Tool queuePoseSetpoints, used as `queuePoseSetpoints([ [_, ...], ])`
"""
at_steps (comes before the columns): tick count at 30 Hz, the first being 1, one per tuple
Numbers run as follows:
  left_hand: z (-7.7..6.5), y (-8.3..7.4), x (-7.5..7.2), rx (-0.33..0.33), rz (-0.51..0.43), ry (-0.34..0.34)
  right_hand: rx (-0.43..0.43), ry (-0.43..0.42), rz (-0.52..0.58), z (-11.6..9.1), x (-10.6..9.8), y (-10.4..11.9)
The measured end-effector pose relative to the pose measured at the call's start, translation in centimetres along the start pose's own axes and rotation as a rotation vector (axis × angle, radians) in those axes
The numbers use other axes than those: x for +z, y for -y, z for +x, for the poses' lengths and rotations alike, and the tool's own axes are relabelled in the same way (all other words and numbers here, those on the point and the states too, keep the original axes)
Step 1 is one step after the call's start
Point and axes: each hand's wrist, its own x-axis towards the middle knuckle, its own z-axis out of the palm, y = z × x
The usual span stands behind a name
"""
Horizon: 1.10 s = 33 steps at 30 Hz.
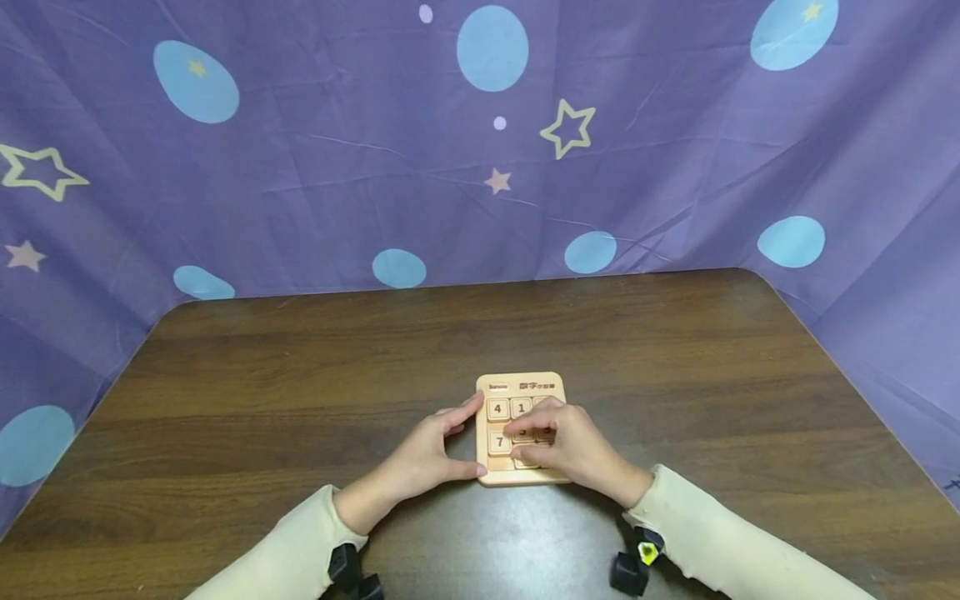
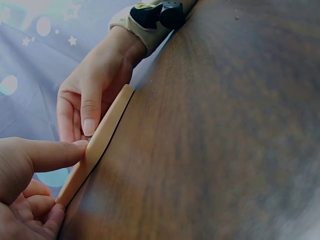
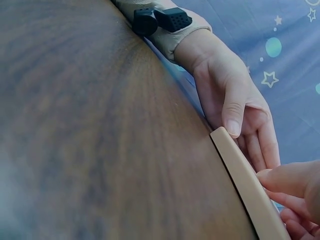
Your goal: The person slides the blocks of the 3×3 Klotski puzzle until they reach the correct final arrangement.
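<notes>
Head view, and it's the pale sliding number puzzle (image 1: 517, 478) in the spotlight, lying flat on the wood-grain table (image 1: 337, 358), the purple star-print curtain (image 1: 315, 225) beyond it. The left hand (image 1: 420, 454) braces the puzzle's left edge, thumb low, index finger high, spread rather than wrapped around. Over the puzzle's right half arches the right hand (image 1: 581, 450), thumb and index finger parted, pinching nothing that shows; is it touching a piece? Can't tell. On the puzzle's left side the 4 tile (image 1: 498, 408) sits above the 7 tile (image 1: 499, 442), with a bare slot (image 1: 500, 463) just below. There's the danger: one stray fingertip dragging downward could send the 7 tile into that slot, and the right hand hides several neighbours, inviting a misread.

Left wrist view, down low: the left hand's thumb and fingers meet the puzzle's edge, the right hand's thumb just beyond. With the bracing seen only on that left side, a hard shove rightward could skid the whole puzzle across the table.

Right wrist view: the right thumb is at the puzzle's near rim, the left thumb by its left corner. Should that left thumb ease off, a sideways push might swivel the puzzle.
</notes>
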Motion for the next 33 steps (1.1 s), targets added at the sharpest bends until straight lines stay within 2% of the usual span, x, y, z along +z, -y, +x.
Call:
queuePoseSetpoints([
  [9, 0.03, 0.14, 0.17, 0.017, 0.002, -0.003, 0.003, 0.035, 0.052, -0.27, -0.15, 0.0],
  [16, -0.22, 0.3, 0.13, 0.088, 0.039, -0.034, 0.02, 0.076, 0.07, -0.37, -0.36, 0.11],
  [24, -0.17, 0.01, -0.16, 0.059, 0.017, -0.002, 0.002, 0.081, 0.054, -0.2, -0.38, 0.02],
  [33, -0.05, -0.15, -0.09, 0.034, 0.002, 0.006, 0.075, 0.087, 0.153, 0.19, -0.82, 0.09],
])
